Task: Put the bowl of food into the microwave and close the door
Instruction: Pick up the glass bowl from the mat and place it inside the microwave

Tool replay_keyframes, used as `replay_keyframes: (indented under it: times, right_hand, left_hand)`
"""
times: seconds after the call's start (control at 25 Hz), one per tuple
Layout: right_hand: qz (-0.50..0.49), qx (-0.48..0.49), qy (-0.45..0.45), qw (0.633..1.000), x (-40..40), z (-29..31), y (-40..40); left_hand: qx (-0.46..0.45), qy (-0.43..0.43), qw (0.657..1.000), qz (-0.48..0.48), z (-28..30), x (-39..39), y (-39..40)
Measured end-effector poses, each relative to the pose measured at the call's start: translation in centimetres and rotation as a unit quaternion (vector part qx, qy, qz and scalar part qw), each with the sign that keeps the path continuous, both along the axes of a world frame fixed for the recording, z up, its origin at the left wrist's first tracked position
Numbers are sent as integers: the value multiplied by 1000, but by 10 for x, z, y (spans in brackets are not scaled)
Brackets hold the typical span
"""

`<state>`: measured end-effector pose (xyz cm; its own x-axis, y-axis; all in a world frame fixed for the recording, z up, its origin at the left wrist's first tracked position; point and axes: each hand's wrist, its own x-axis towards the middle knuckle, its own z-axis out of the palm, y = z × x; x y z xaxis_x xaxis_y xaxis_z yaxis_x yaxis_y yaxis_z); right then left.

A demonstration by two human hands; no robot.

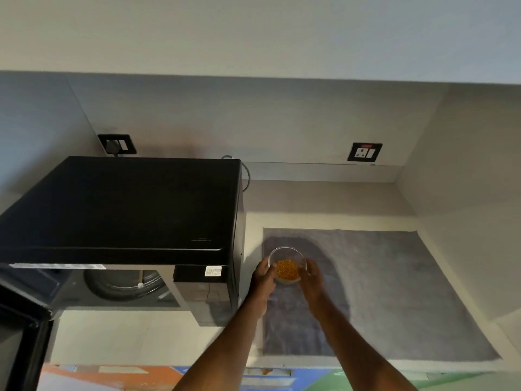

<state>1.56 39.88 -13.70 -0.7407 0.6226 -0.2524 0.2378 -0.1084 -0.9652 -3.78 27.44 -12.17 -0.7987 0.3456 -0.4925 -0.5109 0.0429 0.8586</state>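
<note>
step: picking up bowl [286, 265] | bowl: on grey cloth [394, 292], just right of microwave [121, 210] | left hand [263, 277], right hand [311, 280]: cupping bowl's sides | door [19, 334]: open | next: likely lift level, carry left into the microwave's opening, then swing door closed

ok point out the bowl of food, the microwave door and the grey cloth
bowl of food [286, 268]: head view, on the orange food inside the clear bowl
microwave door [19, 328]: head view, on the open door's dark frame at lower left
grey cloth [408, 292]: head view, on a bare stretch right of the bowl
</note>
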Motion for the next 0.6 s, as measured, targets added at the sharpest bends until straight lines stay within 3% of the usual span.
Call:
replay_keyframes:
  times: [0.36, 0.6]
  right_hand:
    - [6, 15, 9, 1000, 1, -3, 5]
    - [-36, -34, 24, 999, 32, -5, -10]
  left_hand:
    - [30, -27, 999, 22, -7, -2, 3]
    - [39, -25, 999, -1, -3, 21, -11]
